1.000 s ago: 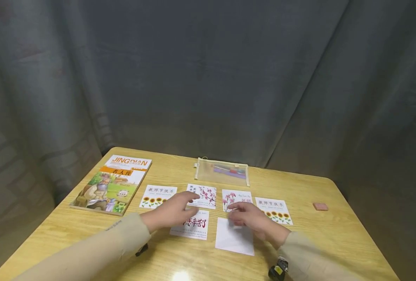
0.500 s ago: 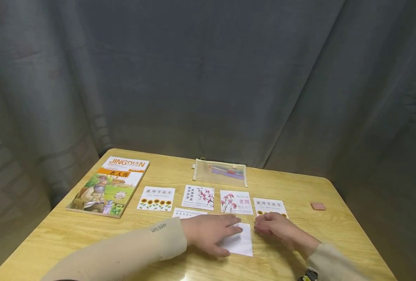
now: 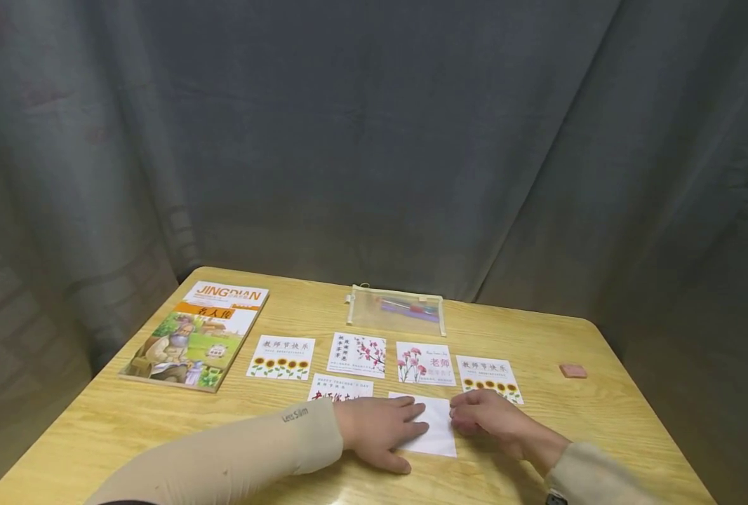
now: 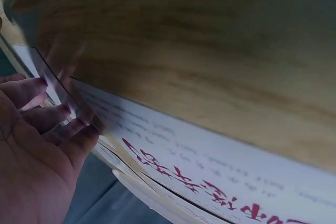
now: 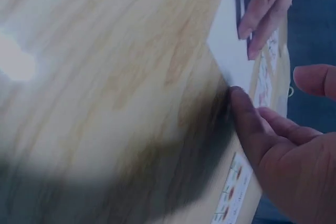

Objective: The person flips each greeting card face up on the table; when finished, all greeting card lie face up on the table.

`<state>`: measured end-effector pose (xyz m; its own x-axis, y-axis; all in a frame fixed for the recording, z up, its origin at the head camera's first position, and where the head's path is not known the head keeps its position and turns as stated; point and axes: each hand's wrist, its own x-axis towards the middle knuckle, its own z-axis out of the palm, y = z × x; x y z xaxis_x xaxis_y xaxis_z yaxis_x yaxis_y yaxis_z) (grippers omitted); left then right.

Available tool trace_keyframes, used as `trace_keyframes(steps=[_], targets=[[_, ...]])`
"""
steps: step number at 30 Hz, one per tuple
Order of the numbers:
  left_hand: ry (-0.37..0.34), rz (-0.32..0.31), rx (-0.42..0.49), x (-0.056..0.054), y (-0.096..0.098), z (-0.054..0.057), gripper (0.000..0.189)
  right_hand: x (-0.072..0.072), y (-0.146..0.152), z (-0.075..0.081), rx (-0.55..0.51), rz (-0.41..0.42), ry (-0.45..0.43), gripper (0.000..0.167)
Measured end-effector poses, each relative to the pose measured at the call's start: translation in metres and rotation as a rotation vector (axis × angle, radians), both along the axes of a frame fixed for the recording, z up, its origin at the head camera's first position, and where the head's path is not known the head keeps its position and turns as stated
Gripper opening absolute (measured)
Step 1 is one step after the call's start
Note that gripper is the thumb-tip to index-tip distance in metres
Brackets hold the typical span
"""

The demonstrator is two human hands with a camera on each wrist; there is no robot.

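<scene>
A blank white card (image 3: 437,428) lies flat in the front part of the head view. My left hand (image 3: 383,431) rests on its left part with fingers spread and straight. In the right wrist view, those left fingers (image 5: 260,22) lie on the white card too. My right hand (image 3: 497,421) is at the card's right edge. Its fingertips (image 5: 239,95) touch that edge, while the thumb (image 5: 315,81) stands apart. Left of the blank card is a card with red lettering (image 3: 349,388), partly covered by my left hand and sleeve.
Behind lie a left sunflower card (image 3: 281,356), a plum-blossom card (image 3: 358,354), a pink-flower card (image 3: 426,363) and a right sunflower card (image 3: 490,377). A zip pouch (image 3: 396,311) is farther back. A book (image 3: 197,333) lies left, a pink eraser-like block (image 3: 572,371) right.
My left hand has moved right, from above the red-lettered card onto the blank card. My right hand has moved off the blank card's top to its right edge.
</scene>
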<state>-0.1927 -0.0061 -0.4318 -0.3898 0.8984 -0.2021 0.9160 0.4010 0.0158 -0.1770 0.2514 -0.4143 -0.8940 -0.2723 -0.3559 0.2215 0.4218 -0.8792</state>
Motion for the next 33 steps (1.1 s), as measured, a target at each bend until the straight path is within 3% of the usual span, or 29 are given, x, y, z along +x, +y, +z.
trace_keyframes(steps=[6,13,18,24,29,33], targets=[[-0.016,0.032,0.009,0.002,0.002,0.0,0.072,0.0,-0.002,0.005,-0.012,-0.012,-0.063,0.046],[-0.01,0.035,0.017,0.002,0.003,-0.003,0.066,0.001,0.004,-0.001,-0.162,-0.053,-0.122,0.045],[0.016,0.026,0.064,0.002,0.002,-0.006,0.063,0.002,0.003,-0.011,-0.21,-0.123,-0.121,0.044],[0.022,0.016,0.113,0.0,0.002,-0.003,0.066,0.002,-0.006,-0.017,-0.211,-0.212,-0.121,0.028],[0.015,0.045,0.17,-0.002,-0.001,0.001,0.066,-0.002,-0.002,-0.011,-0.21,-0.206,-0.079,0.026],[0.058,0.046,0.207,-0.007,-0.007,0.002,0.064,-0.008,0.007,-0.003,-0.278,-0.186,-0.067,0.025]])
